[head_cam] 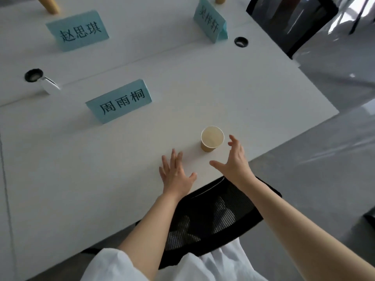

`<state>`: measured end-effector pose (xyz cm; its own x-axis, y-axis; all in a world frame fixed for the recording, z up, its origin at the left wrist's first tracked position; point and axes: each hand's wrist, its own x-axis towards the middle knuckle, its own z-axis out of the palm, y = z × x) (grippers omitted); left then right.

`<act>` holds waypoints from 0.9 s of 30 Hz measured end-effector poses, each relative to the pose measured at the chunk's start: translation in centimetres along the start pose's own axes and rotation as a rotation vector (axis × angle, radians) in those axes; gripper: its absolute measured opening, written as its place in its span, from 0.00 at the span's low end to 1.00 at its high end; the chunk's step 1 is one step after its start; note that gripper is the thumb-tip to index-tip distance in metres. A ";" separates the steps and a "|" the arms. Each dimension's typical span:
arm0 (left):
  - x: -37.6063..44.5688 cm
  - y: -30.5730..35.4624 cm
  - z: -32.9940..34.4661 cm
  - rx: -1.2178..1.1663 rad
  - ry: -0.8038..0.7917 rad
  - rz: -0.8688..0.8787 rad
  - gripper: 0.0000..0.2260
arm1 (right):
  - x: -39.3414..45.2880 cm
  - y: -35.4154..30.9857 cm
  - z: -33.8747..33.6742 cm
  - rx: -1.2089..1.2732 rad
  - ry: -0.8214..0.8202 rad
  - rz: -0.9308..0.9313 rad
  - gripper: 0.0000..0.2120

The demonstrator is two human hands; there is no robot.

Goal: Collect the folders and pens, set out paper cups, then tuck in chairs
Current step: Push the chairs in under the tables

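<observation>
Both hands are spread and hold nothing. The left hand (176, 173) lies with straight fingers over the tabletop (81, 169) near its front edge. The right hand (233, 159) hovers just beside the paper cup (212, 139), fingers splayed, not touching it. The cup stands upright near the front edge, towards the right corner. Beyond it stands a blue name card (119, 101); two more cards (78, 30) stand farther back. A black mesh chair (213, 216) sits under the forearms, against the front edge.

Three teal name cards stand on the table: 周雨桐 (119, 101) at center, 赵思琪 (78, 30) at 11 o'clock, and one at 1 o'clock (210, 22) too tilted to read surely.
</observation>
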<state>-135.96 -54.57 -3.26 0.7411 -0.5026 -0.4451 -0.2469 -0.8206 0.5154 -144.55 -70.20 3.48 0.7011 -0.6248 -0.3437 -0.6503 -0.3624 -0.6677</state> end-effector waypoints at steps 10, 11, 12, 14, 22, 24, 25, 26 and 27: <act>2.7 -0.2 2.9 0.166 -0.024 -0.153 0.45 | 7.0 2.4 -1.3 -0.043 -0.253 -0.232 0.49; 2.8 -0.3 2.9 0.166 -0.034 -0.159 0.44 | 7.4 2.4 -1.2 -0.036 -0.265 -0.240 0.49; 2.9 -0.4 2.9 0.171 -0.045 -0.161 0.44 | 7.7 2.5 -1.0 -0.024 -0.265 -0.244 0.49; 3.0 -0.3 3.0 0.169 -0.055 -0.178 0.45 | 8.1 2.5 -0.6 0.012 -0.252 -0.256 0.47; 2.6 -0.2 4.8 0.161 0.252 -0.158 0.33 | 10.3 1.6 -0.1 0.136 -0.191 -0.262 0.37; 2.7 0.4 4.9 0.124 0.324 -0.206 0.28 | 11.1 1.2 -0.3 0.144 -0.173 -0.278 0.37; 3.0 0.7 4.9 0.106 0.356 -0.235 0.27 | 11.7 0.9 -0.4 0.147 -0.167 -0.282 0.37; 3.3 1.0 4.7 0.090 0.391 -0.258 0.27 | 12.3 0.4 -0.5 0.156 -0.165 -0.281 0.37; 4.0 1.1 4.2 0.076 0.421 -0.280 0.27 | 13.0 -0.2 -0.6 0.173 -0.167 -0.274 0.37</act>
<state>-135.93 -58.60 -7.58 0.9688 -0.1203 -0.2168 -0.0361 -0.9335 0.3568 -135.48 -78.71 -0.50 0.8898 -0.3942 -0.2300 -0.3826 -0.3697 -0.8467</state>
